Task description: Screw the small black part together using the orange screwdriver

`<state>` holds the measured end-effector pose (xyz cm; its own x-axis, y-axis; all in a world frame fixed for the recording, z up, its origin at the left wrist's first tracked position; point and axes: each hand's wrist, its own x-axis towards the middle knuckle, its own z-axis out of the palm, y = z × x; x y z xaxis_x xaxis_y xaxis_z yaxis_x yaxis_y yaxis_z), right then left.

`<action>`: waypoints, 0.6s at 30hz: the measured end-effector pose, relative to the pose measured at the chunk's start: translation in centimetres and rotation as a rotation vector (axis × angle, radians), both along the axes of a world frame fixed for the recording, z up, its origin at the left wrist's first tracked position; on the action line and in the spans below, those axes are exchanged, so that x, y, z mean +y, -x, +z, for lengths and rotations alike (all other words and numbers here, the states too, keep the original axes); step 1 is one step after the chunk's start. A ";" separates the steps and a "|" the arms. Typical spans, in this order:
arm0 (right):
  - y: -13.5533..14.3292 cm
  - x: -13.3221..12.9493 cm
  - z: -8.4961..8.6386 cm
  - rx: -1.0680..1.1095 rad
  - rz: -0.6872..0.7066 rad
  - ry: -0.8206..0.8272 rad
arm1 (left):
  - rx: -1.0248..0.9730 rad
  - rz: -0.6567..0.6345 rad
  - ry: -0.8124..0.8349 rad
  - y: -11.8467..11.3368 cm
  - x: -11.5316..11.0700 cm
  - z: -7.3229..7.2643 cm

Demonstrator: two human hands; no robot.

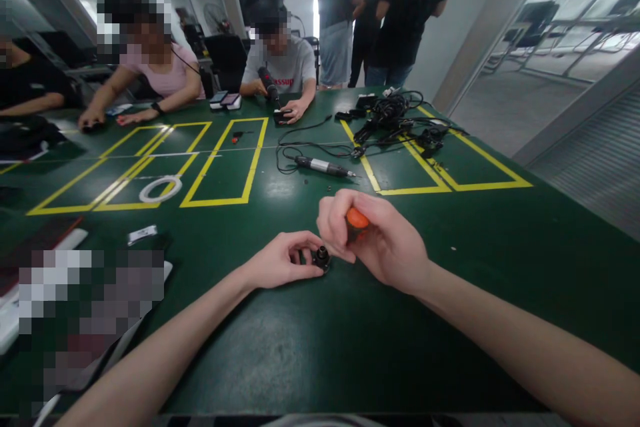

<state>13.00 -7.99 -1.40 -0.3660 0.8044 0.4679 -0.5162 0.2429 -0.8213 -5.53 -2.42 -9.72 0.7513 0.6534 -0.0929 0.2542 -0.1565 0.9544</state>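
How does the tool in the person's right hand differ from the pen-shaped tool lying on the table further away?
The orange-capped tool is gripped in the right hand, mostly hidden; the pen-shaped tool lies free on the green table, fully visible. The orange-capped tool shows an orange end; the pen-shaped tool is black and silver. The pen-shaped tool has a cable attached; none shows on the orange-capped tool. The left hand holds a small black part beside it.

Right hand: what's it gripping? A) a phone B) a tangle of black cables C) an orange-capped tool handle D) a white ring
C: the right hand is closed around an orange-capped tool handle, held down at the small black part that the left hand pinches on the green table. The white ring and the black cables lie untouched farther off.
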 end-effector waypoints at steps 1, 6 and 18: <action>0.0 0.0 0.0 -0.010 0.000 -0.008 | 0.001 -0.006 -0.002 0.0 0.0 0.1; 0.2 -0.3 -0.2 0.045 0.035 0.056 | 0.002 -0.034 -0.043 -0.1 -0.1 0.2; 0.1 0.0 0.0 -0.004 0.055 0.031 | -0.011 -0.018 -0.024 -0.2 0.0 0.1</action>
<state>12.86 -7.96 -1.38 -0.4114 0.7973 0.4415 -0.5251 0.1886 -0.8299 -5.38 -2.47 -9.64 0.7641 0.6414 -0.0692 0.2406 -0.1838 0.9531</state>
